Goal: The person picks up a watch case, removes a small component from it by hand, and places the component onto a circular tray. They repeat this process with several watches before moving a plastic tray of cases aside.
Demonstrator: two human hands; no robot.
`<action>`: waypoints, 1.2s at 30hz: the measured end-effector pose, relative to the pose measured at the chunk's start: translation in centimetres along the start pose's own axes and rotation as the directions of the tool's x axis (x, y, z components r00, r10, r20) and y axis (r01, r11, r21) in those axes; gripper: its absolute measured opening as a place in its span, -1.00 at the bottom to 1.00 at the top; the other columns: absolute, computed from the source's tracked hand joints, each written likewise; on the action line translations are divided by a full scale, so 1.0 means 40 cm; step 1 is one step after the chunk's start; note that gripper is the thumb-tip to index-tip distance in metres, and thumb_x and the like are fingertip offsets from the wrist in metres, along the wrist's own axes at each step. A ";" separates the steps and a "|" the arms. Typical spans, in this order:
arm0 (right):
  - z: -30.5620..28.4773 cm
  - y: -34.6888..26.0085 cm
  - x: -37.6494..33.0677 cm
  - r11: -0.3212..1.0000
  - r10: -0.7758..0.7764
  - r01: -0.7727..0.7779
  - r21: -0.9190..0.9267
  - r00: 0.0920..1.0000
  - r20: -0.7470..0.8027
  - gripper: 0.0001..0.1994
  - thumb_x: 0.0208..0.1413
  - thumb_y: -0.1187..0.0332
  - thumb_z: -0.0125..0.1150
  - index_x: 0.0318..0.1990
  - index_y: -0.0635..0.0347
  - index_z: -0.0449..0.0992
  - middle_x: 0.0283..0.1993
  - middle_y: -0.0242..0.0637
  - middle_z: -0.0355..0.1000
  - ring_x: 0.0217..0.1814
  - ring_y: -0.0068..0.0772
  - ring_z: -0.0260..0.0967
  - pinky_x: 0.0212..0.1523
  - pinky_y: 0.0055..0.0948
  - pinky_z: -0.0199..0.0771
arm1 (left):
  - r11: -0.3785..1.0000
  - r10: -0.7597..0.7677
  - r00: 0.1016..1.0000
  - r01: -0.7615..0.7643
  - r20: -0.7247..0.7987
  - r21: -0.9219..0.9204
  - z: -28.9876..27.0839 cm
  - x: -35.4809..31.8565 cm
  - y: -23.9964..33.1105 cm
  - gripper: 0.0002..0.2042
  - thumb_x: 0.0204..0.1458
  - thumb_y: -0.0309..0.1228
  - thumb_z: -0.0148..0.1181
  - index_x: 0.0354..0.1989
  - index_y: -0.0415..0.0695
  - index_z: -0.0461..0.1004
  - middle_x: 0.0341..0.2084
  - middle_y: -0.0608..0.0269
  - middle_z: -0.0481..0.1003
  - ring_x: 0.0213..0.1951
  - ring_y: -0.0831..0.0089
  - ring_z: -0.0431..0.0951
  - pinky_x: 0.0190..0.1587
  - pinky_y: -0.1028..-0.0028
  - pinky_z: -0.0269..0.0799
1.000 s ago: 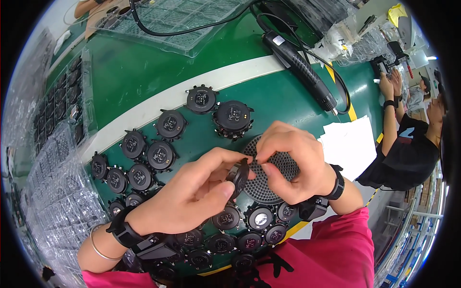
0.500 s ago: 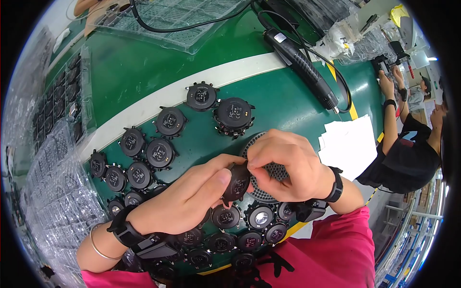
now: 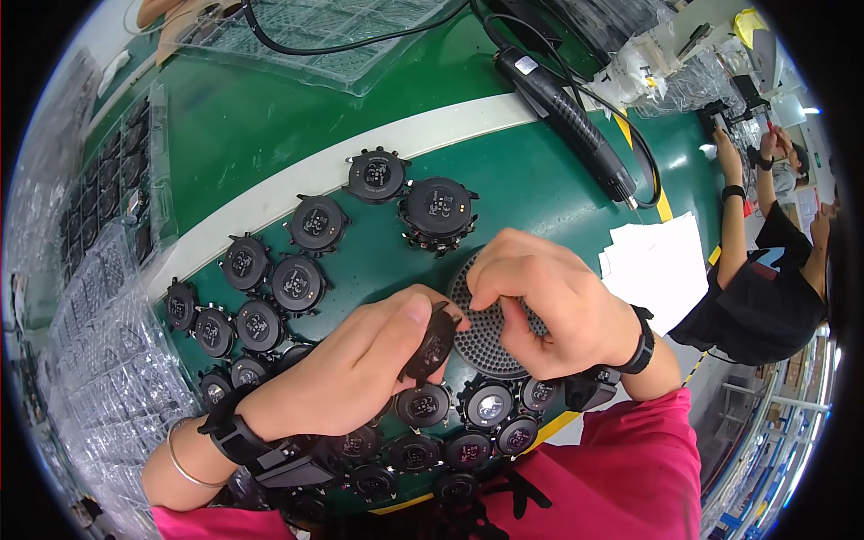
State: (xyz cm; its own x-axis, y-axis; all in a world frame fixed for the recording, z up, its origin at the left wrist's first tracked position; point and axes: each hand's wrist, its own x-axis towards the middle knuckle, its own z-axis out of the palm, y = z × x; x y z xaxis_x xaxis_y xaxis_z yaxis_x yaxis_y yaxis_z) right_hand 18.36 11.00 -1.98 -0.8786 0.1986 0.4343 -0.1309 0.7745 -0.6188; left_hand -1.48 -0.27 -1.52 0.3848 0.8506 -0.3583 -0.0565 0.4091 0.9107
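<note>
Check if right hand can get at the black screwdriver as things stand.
Probably yes: the right hand is over the round dish, and only green tabletop shows between it and the screwdriver; the white paper lies to one side.

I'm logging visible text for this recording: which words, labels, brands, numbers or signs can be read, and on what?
Round black watch case in the left hand: back print too slanted and small to read.
Watch cases on the green table: pale print and symbols, deliberately not copied; finest lines too small.
Corded black tool: white label, too small to read.
</note>
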 end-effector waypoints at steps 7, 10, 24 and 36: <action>0.053 -0.013 -0.006 0.994 -0.017 0.036 0.100 0.983 -0.182 -0.62 -0.17 0.76 0.23 -0.16 0.27 0.36 -0.32 -0.18 0.43 -0.31 -0.14 0.45 -0.30 -0.28 0.45 | 0.990 -0.143 0.988 0.144 0.053 -0.010 -0.003 0.001 0.003 -0.41 0.33 0.00 -0.46 -0.44 -0.26 0.36 -0.61 0.28 0.37 -0.56 0.53 0.33 -0.48 0.48 0.31; 0.068 -0.010 -0.007 0.997 -0.037 0.049 0.052 0.980 -0.197 -0.62 -0.17 0.76 0.23 -0.15 0.26 0.36 -0.31 -0.18 0.44 -0.31 -0.14 0.45 -0.30 -0.28 0.44 | 0.984 -0.176 0.984 0.176 -0.004 -0.022 0.010 0.001 0.003 -0.40 0.34 -0.02 -0.46 -0.48 -0.26 0.34 -0.65 0.26 0.36 -0.60 0.48 0.33 -0.48 0.45 0.31; 0.063 -0.008 -0.003 0.994 -0.024 0.033 0.105 0.996 -0.086 -0.60 -0.15 0.75 0.19 -0.15 0.28 0.23 -0.31 -0.16 0.39 -0.38 -0.13 0.39 -0.35 -0.27 0.42 | 0.976 -0.184 0.982 0.178 0.042 0.128 0.004 0.015 0.011 -0.45 0.35 -0.15 -0.53 -0.45 -0.31 0.32 -0.71 0.19 0.34 -0.63 0.33 0.34 -0.47 0.36 0.32; -0.015 0.005 -0.004 0.985 0.068 -0.070 0.161 0.998 0.016 -0.61 -0.18 0.71 0.17 -0.15 0.21 0.29 -0.25 -0.20 0.40 -0.30 -0.11 0.40 -0.20 -0.24 0.39 | 0.958 -0.249 0.965 0.258 0.081 -0.124 -0.026 0.030 -0.023 -0.36 0.33 0.02 -0.60 -0.25 -0.21 0.44 -0.64 0.37 0.36 -0.69 0.65 0.21 -0.64 0.60 0.12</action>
State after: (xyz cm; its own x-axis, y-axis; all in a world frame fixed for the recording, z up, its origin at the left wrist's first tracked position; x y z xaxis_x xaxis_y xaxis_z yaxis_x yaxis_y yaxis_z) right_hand 18.76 11.47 -1.79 -0.8926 0.2415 0.3807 -0.1411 0.6523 -0.7447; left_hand -1.90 0.73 -2.99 0.4604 0.6919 -0.5561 -0.0689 0.6524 0.7547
